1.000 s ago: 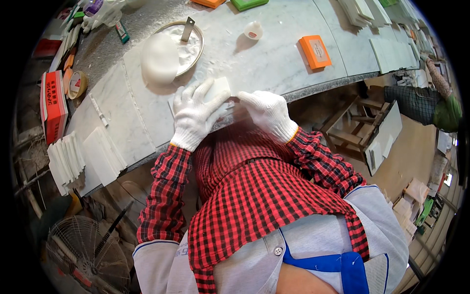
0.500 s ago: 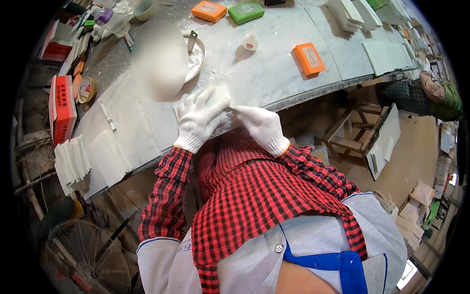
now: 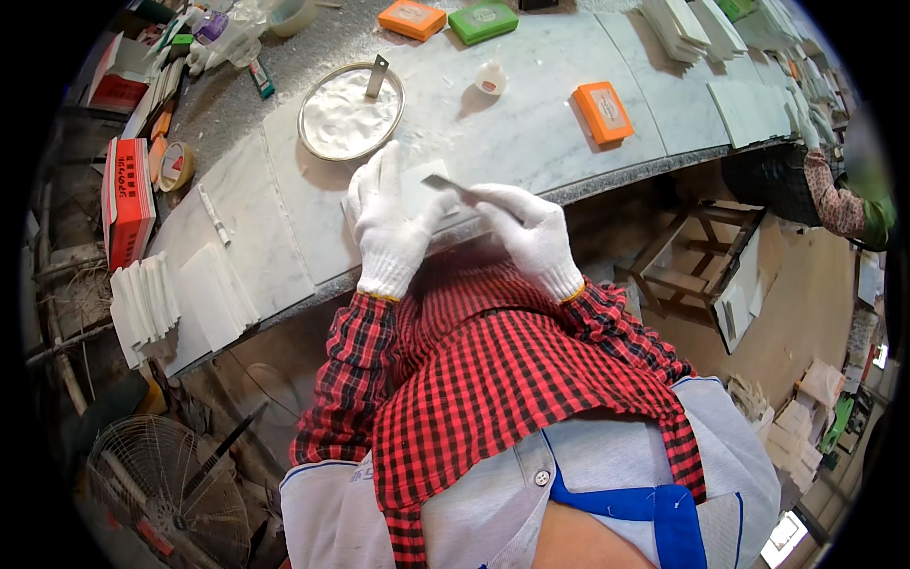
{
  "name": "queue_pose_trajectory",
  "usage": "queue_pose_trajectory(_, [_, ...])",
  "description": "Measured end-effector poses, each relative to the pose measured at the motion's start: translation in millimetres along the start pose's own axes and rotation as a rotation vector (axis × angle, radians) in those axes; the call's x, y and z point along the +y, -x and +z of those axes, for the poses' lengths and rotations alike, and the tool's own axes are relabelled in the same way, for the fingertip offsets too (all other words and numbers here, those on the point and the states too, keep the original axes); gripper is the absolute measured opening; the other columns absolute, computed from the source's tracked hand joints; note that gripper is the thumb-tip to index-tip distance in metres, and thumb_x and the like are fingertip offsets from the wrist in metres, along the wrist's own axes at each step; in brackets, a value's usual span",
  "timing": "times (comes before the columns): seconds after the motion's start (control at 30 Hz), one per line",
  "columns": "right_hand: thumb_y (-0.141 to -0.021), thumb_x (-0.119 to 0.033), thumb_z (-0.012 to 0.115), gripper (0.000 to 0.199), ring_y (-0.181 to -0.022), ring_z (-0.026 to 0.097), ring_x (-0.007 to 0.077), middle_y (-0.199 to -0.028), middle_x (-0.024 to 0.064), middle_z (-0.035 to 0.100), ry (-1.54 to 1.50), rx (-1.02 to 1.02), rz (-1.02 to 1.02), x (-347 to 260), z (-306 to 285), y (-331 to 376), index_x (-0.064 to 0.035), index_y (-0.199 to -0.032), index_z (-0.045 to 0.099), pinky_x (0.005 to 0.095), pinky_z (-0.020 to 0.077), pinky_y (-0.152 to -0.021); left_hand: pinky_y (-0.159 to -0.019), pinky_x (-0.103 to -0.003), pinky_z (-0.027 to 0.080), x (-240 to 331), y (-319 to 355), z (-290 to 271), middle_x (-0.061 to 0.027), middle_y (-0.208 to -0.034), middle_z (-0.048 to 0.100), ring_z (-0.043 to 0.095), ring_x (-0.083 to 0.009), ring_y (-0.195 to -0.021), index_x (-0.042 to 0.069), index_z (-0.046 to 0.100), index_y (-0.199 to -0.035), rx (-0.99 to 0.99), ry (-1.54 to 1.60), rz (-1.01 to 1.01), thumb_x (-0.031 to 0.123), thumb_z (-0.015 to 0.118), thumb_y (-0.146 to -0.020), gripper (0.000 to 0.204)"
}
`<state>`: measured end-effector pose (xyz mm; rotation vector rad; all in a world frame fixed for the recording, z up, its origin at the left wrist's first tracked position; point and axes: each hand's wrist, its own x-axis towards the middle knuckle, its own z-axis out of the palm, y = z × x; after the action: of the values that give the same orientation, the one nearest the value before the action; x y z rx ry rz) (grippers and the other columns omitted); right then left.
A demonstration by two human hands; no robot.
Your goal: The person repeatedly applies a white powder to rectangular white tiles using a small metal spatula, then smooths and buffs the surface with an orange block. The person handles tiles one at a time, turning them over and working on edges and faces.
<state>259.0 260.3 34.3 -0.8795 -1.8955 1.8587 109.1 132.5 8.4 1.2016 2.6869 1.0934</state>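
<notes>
My left hand (image 3: 391, 223), in a white knit glove, rests its outstretched fingers along a thin white slab (image 3: 424, 186) near the counter's front edge, its thumb spread to the right. My right hand (image 3: 526, 232), gloved alike, grips a small metal spatula (image 3: 442, 181). Its flat tip hangs over the slab's right part; whether it touches cannot be seen. Just beyond my left fingertips stands a round metal bowl (image 3: 345, 112) of white paste, with a flat metal blade (image 3: 377, 76) leaning in it at the rim.
On the marble counter (image 3: 531, 133) are a small white bottle (image 3: 490, 80), orange boxes (image 3: 603, 113) and a green box (image 3: 482, 21). Stacked white strips (image 3: 144, 308) lie at left. A co-worker's sleeve (image 3: 833, 194) is far right. A fan (image 3: 171, 488) stands lower left.
My right hand has turned and lifted, bringing the spatula into plain sight over the slab. My left hand has shifted slightly right, its fingers straighter. A blurred patch over the bowl is gone.
</notes>
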Motion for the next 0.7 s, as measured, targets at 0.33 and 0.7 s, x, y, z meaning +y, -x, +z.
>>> queue_pose_trajectory(0.33, [-0.104, -0.008, 0.054, 0.035, -0.080, 0.068, 0.0106, -0.099, 0.0074, 0.070, -0.343, 0.077, 0.141, -14, -25, -10, 0.0007, -0.137, 0.060, 0.0239, 0.0552, -0.069, -0.074, -0.031, 0.055, 43, 15, -21, -0.0143, -0.106, 0.074, 0.068, -0.0185, -0.082, 0.001, 0.061, -0.139, -0.337, 0.411, -0.279, 0.017, 0.078, -0.088, 0.056])
queue_pose_trajectory(0.7, [-0.100, 0.002, 0.053, 0.052, -0.083, 0.058, 0.0047, -0.114, 0.0052, 0.070, -0.071, -0.024, -0.104, -45, 4, -5, -0.0042, -0.152, 0.049, 0.0204, 0.0497, -0.074, -0.093, -0.024, 0.050, 59, -7, -27, -0.0060, -0.124, 0.066, 0.062, -0.0111, -0.110, -0.003, 0.052, -0.143, -0.531, 1.214, -0.564, 0.019, 0.057, -0.106, 0.043])
